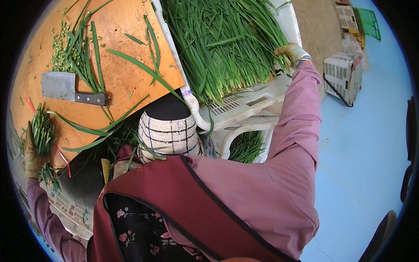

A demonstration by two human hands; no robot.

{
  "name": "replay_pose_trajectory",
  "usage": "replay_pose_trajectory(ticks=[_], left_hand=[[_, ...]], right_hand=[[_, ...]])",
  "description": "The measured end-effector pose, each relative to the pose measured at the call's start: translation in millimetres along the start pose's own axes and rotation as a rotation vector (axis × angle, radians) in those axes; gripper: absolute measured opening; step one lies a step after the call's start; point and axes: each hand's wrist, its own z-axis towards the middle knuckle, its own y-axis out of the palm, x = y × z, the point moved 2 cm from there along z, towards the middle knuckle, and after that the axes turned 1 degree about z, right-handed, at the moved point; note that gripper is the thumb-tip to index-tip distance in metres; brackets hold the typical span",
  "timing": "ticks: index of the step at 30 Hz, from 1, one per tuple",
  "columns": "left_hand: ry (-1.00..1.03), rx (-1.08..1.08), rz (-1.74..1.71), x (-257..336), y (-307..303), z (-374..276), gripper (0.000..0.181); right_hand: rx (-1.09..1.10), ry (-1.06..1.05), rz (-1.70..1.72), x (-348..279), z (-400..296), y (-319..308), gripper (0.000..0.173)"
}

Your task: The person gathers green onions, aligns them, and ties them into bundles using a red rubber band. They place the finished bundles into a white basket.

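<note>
My left hand (31,154), in a stained glove, is against a tied bundle of green chives (43,132) at the table's left edge; a red tie hangs by it. My right hand (293,54), also gloved, closes around the cut ends of loose chives at the right side of a white plastic crate (193,104) heaped with chives (226,49). A cleaver (62,85) with a dark riveted handle lies flat on the orange wooden table (127,78), across some loose leaves. Chopped stem ends (62,46) are piled above its blade.
Below the large crate, another white crate (229,140) holds more chives. A printed crate (70,209) stands at lower left, under the table's edge. On the blue floor at right are a white perforated box (340,78) with a dark strap and a green crate (368,21).
</note>
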Motion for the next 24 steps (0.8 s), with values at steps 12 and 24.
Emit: replay_pose_trajectory(ticks=[12,24], left_hand=[[0.308,-0.301,-0.668,254.1,-59.4,-15.6,0.090],[0.375,-0.750,-1.679,460.0,75.4,16.2,0.067]], right_hand=[[-0.445,-0.090,1.096,43.3,-73.2,87.4,0.041],[-0.762,-0.465,1.405,22.6,-273.0,198.2,0.054]])
